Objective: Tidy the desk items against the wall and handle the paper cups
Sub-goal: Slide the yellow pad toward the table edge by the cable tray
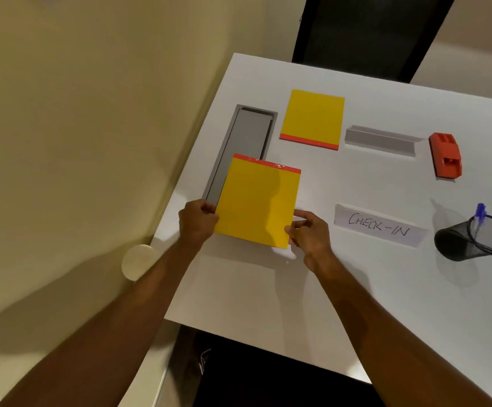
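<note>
Yellow pad (pixel 258 201), held between both hands (pixel 197 221)

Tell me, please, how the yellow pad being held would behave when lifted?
Probably fairly stiff: the yellow pad looks flat though the left hand and right hand grip only its near corners. Its glossy wrap may be slippery.

A plain cream wall (pixel 77 113) fills the left side, running along the left edge of a white bench (pixel 312 289) that has a long grey recess (pixel 247 133) sunk into its top near that wall. A tall dark panel (pixel 371 33) stands beyond the far edge, and dark space (pixel 268 383) lies past the near edge. Warm light tints the wall yellowish.
</note>
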Demonstrator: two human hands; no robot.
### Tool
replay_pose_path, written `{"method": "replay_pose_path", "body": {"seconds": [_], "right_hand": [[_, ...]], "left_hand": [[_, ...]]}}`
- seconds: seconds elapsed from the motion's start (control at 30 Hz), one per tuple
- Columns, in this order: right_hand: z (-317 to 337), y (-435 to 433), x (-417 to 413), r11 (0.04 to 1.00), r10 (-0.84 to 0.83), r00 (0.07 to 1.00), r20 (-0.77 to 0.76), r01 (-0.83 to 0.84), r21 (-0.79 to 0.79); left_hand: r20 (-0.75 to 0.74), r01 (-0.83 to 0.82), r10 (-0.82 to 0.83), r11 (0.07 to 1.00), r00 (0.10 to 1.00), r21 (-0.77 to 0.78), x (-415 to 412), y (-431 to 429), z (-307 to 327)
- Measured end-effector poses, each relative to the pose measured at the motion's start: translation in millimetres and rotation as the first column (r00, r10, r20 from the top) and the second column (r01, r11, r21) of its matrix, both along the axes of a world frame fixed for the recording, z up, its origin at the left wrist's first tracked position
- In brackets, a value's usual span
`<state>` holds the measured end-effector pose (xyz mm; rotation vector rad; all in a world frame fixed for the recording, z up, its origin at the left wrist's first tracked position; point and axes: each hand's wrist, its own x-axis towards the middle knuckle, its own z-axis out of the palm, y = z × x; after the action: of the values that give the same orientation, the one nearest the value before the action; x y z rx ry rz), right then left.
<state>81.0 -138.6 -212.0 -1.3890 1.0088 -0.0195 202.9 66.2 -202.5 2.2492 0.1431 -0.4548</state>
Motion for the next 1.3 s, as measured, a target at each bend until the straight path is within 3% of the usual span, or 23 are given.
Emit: {"method": "replay_pose_path", "body": {"seconds": [0.17,0.53,0.73,0.87,1.3], "right_hand": [[-0.8,35.8,27.3,0.996,0.026,0.999,0.025,-0.029,0.089],[-23.9,89.8,66.5,0.994,0.036,0.999,-0.01,-0.035,0.1],[-35.7,102.3,64.2,0.945,0.228,0.969,-0.093,-0.244,-0.219],[-37.6,108.5,66.3,0.844,0.317,0.931,-0.179,-0.363,-0.395],[-46.8,117.1,74.7,0.752,0.388,0.899,-0.203,-0.436,-0.494]], "left_hand": [[0.051,0.008,-0.016,0.99,0.999,0.143,21.9,31.0,9.4],[-0.131,0.208,-0.17,0.898,0.977,0.388,38.5,59.2,-7.1],[-0.192,0.467,-0.426,0.799,0.884,0.38,32.9,55.0,-29.4],[-0.201,0.481,-0.441,0.74,0.875,0.47,25.6,51.0,-39.4],[-0.138,0.438,-0.436,0.726,0.889,0.53,21.9,50.7,-39.5]]}}
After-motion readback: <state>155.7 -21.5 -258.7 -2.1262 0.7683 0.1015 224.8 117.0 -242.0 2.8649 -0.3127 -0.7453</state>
